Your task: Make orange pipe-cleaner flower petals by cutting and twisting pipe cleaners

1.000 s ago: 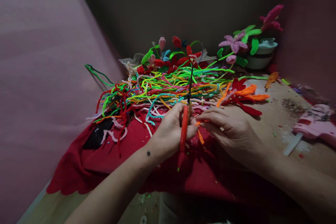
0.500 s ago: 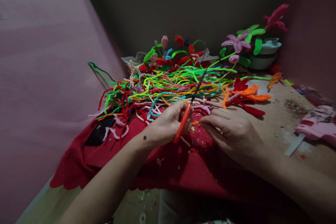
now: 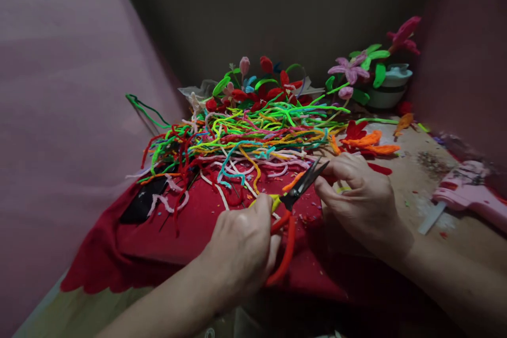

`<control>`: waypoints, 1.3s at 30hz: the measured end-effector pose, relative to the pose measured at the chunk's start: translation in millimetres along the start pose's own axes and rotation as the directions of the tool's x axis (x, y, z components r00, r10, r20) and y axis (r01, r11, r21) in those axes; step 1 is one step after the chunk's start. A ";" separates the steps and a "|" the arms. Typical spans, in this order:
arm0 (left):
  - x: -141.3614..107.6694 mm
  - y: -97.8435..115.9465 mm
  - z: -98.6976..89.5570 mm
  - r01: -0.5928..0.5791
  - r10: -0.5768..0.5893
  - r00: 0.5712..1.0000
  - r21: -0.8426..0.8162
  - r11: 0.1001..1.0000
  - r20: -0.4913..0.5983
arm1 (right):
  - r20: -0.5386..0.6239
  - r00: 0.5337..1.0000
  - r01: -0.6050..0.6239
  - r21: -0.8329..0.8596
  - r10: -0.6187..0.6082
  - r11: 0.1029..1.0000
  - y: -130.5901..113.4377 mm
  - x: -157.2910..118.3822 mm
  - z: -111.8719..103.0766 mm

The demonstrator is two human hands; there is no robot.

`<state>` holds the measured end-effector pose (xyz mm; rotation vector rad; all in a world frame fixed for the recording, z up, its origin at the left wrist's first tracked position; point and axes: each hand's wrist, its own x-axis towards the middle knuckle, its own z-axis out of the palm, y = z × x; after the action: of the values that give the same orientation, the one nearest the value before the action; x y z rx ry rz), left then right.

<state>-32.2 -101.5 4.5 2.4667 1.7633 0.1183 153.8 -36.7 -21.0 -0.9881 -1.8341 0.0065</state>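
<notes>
My left hand [image 3: 245, 243] is closed around the orange-red handles of a pair of scissors [image 3: 288, 243]. The dark blades are slightly apart and point up and right. A yellow piece of pipe cleaner [image 3: 276, 202] shows by the left fingers and the scissor pivot. My right hand [image 3: 352, 190] is pinched at the blade tips; what its fingertips hold is hidden, though a small yellow bit shows among the fingers. An orange fuzzy piece [image 3: 293, 181] lies behind the blades.
Behind the hands spreads a heap of coloured pipe cleaners [image 3: 253, 132]. Beyond it stand pipe-cleaner flowers [image 3: 261, 96] and a pale pot [image 3: 386, 94]. Orange and red petals [image 3: 366, 142] and a pink glue gun [image 3: 467, 185] lie right. A phone [image 3: 138, 203] rests on the red cloth [image 3: 158, 243].
My left hand has come lower and turned, bringing the scissors down so the blades meet my right fingertips. A yellow pipe-cleaner piece now shows by the left fingers. The view has shifted slightly.
</notes>
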 end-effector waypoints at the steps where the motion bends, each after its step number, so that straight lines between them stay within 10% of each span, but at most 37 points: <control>1: -2.5 0.1 3.8 0.014 -0.015 1.000 0.032 0.999 0.027 | -0.031 1.000 -0.001 0.000 0.001 1.000 0.7 -0.9 1.1; 14: -7.6 -2.9 20.6 0.082 -0.093 0.992 0.121 0.989 0.090 | -0.054 0.992 -0.110 0.092 0.116 0.990 -1.1 -4.3 2.2; 39: -4.7 -7.4 14.1 -0.033 -0.001 0.988 0.222 0.975 0.153 | 0.021 0.998 0.058 0.021 -0.058 0.998 1.0 -2.6 1.7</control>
<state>-39.0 -104.1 -10.5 2.5606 1.7796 -0.2759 153.5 -37.0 -24.2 -0.9235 -1.8786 0.0011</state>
